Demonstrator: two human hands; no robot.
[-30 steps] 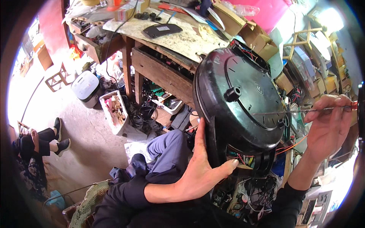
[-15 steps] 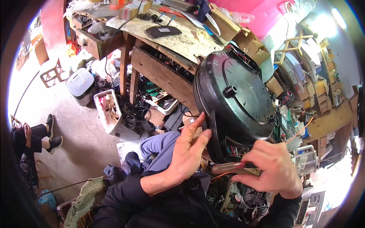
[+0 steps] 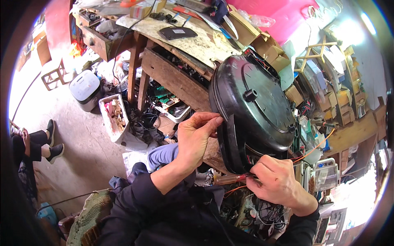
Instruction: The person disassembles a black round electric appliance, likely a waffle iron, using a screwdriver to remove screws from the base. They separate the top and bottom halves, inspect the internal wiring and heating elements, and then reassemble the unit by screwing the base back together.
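A large round black appliance housing (image 3: 266, 98) rests tilted against the workbench edge, its flat face with a short round post turned up. Along its near side runs a curved black trim piece (image 3: 230, 147), standing slightly off the body. My left hand (image 3: 195, 137) is closed, thumb and forefinger pinching the rim at the upper end of that trim. In my right hand (image 3: 276, 180) is a screwdriver (image 3: 230, 179) with a clear reddish handle pointing left, held at the trim's lower end. The screwdriver's tip is hidden by my fingers.
On the workbench (image 3: 135, 20) lies a flat black part (image 3: 177, 33). Tangled cables (image 3: 271, 215) fill the area below my right hand. A white bin (image 3: 115, 119) and a rice cooker (image 3: 85, 90) stand on the floor at left. Another person's feet (image 3: 53, 143) show at far left.
My left hand has gone from open fingers against the rim to a pinch there. My right hand has moved slightly left with the screwdriver. The trim now stands further off the housing.
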